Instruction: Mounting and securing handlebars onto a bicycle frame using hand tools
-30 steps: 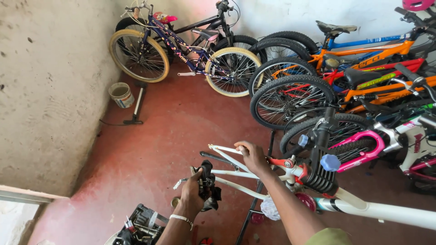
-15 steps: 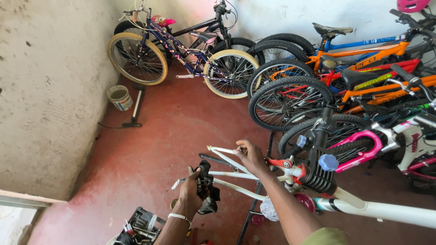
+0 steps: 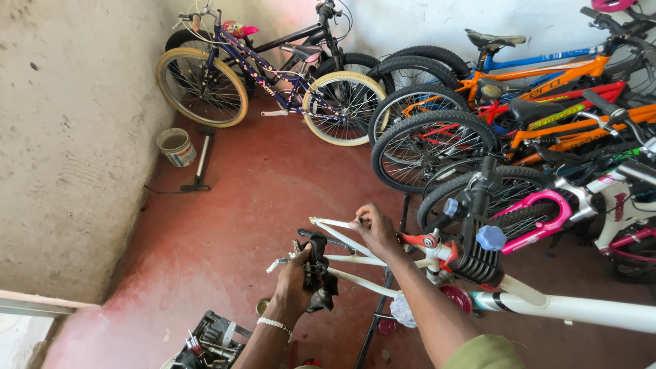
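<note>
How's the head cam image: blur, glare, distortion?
Head view: sharp on both hands, left hand and right hand, at the white frame; wall bows from the wide lens; bottom-left corner is blown out; soft, even light, no hard shadows.

Two bare forearms come up from the bottom edge, ending in the left hand (image 3: pixel 295 275) and the right hand (image 3: pixel 374 229). Neither hand wears a glove, and no ring shows on the fingers in view. The left wrist carries a thin bracelet (image 3: pixel 275 324) of pale, silvery beads or links, lying just below the hand; which of the two cannot be told. The right wrist is bare. Well below the right hand, at the bottom edge, the arm meets the hem of an olive-green sleeve (image 3: pixel 486 352), short and of plain cloth, without any pattern.
</note>
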